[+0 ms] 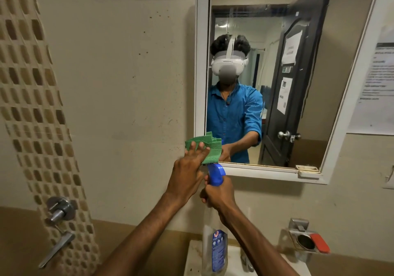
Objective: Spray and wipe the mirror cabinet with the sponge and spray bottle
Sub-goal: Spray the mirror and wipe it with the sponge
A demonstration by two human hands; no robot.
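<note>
Right hand grips upright spray bottle by its neck, nozzle just under green sponge pinched by left hand; mirror cabinet up-right, nearer right hand.

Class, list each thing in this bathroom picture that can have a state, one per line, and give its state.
Left hand: holding the green sponge.
Sponge: folded, pressed at the cabinet's lower left corner.
Right hand: gripping the spray bottle's neck.
Spray bottle: upright, blue nozzle toward the mirror.
Mirror cabinet: door shut, glass streaked near the top.
Door in reflection: open.
</note>
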